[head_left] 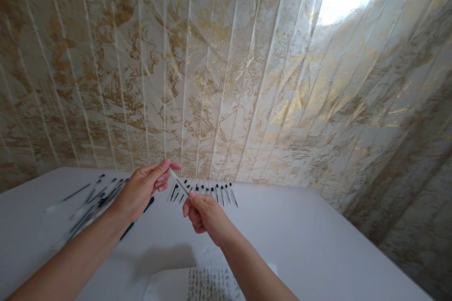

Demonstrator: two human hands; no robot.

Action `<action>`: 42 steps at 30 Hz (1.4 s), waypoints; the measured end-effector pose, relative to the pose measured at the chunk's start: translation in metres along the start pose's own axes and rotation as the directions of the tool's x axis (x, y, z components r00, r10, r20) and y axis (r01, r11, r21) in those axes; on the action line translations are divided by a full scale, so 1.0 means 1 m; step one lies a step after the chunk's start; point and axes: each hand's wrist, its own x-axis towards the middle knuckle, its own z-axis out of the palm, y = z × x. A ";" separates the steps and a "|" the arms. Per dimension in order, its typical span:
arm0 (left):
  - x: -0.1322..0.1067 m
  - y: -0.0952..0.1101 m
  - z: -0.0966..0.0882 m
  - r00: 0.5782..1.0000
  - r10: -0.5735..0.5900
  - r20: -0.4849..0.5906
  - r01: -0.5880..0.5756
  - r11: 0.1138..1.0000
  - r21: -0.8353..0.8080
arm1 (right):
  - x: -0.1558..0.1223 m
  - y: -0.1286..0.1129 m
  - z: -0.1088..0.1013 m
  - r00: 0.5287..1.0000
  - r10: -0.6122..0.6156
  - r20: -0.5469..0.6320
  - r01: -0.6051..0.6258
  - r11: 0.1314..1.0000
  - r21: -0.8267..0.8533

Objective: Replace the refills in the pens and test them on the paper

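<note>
A thin pen with a clear barrel is held in the air between both my hands, above a white table. My left hand pinches its upper end between thumb and fingers. My right hand grips its lower end with the fingers curled. Just behind the hands, a row of several pens with black caps lies side by side on the table. A loose heap of more pens lies to the left, partly hidden by my left forearm.
A sheet of paper with dense black writing lies at the near edge of the table. A gold and white patterned curtain hangs close behind the table, with bright light at the top right.
</note>
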 end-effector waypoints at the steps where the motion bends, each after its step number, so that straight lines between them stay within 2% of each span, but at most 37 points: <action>1: 0.000 -0.002 0.002 1.000 -0.010 -0.022 0.010 1.000 -0.007 | 0.002 0.003 -0.002 0.996 -0.052 -0.070 0.045 0.995 -0.091; 5: -0.001 -0.009 0.009 0.997 -0.034 -0.075 0.031 0.999 -0.039 | 0.005 0.010 -0.009 0.921 -0.301 -0.247 0.176 0.888 -0.425; 7: -0.002 -0.011 0.011 0.995 -0.024 -0.099 0.019 0.999 -0.048 | 0.004 0.008 -0.011 0.883 -0.381 -0.274 0.189 0.822 -0.537; 9: -0.003 -0.011 0.012 0.993 -0.011 -0.121 0.004 0.998 -0.061 | 0.003 0.005 -0.012 0.853 -0.437 -0.284 0.212 0.789 -0.577; 10: -0.003 -0.011 0.012 0.992 -0.012 -0.127 0.003 0.997 -0.072 | 0.003 0.002 -0.012 0.851 -0.437 -0.291 0.220 0.801 -0.557; 11: -0.003 -0.011 0.012 0.991 -0.017 -0.129 0.006 0.996 -0.087 | 0.003 0.000 -0.013 0.869 -0.399 -0.294 0.213 0.836 -0.505; 14: -0.003 -0.013 0.012 0.994 -0.038 -0.098 0.025 0.992 -0.123 | 0.002 -0.003 -0.014 0.964 -0.142 -0.223 0.080 0.961 -0.266; 16: -0.003 -0.014 0.013 0.997 -0.031 -0.071 0.022 0.992 -0.121 | 0.003 -0.003 -0.015 0.987 -0.008 -0.161 -0.013 0.991 -0.135; 17: -0.004 -0.015 0.013 0.998 -0.025 -0.063 0.018 0.993 -0.116 | 0.003 -0.003 -0.015 0.988 0.014 -0.155 -0.027 0.996 -0.084; 21: -0.005 -0.015 0.015 0.998 -0.010 -0.069 0.003 0.994 -0.106 | 0.006 0.000 -0.015 0.976 -0.003 -0.218 -0.005 0.999 -0.038; 23: -0.005 -0.014 0.016 0.996 -0.001 -0.090 -0.009 0.994 -0.109 | 0.007 0.001 -0.015 0.965 -0.038 -0.261 0.014 0.996 -0.094; 25: -0.006 -0.013 0.017 0.993 0.004 -0.119 -0.018 0.993 -0.117 | 0.006 0.001 -0.015 0.941 -0.132 -0.311 0.065 0.974 -0.217; 28: -0.006 -0.012 0.018 0.987 -0.019 -0.157 -0.003 0.990 -0.139 | 0.003 0.001 -0.014 0.852 -0.383 -0.357 0.146 0.829 -0.540; 29: -0.005 -0.013 0.017 0.985 -0.029 -0.169 0.004 0.989 -0.149 | 0.002 0.000 -0.013 0.831 -0.435 -0.345 0.144 0.769 -0.622; 30: -0.005 -0.013 0.017 0.984 -0.035 -0.177 0.007 0.988 -0.157 | 0.001 0.000 -0.012 0.837 -0.441 -0.324 0.131 0.737 -0.663; 31: -0.005 -0.014 0.017 0.983 -0.037 -0.181 0.007 0.987 -0.161 | 0.001 0.000 -0.012 0.870 -0.394 -0.298 0.113 0.746 -0.656; 33: -0.005 -0.015 0.016 0.986 -0.037 -0.165 0.011 0.988 -0.156 | 0.002 0.001 -0.012 0.954 -0.202 -0.220 0.056 0.845 -0.532; 35: -0.005 -0.016 0.016 0.990 -0.038 -0.134 0.020 0.990 -0.137 | 0.004 0.002 -0.014 0.986 -0.040 -0.160 -0.019 0.937 -0.349; 38: -0.006 -0.016 0.017 0.993 -0.031 -0.115 0.019 0.994 -0.107 | 0.007 0.002 -0.017 0.978 0.008 -0.206 -0.043 0.985 -0.165; 42: -0.005 -0.017 0.018 0.990 -0.021 -0.136 0.006 0.994 -0.106 | 0.007 -0.001 -0.019 0.942 -0.109 -0.317 0.053 0.982 -0.180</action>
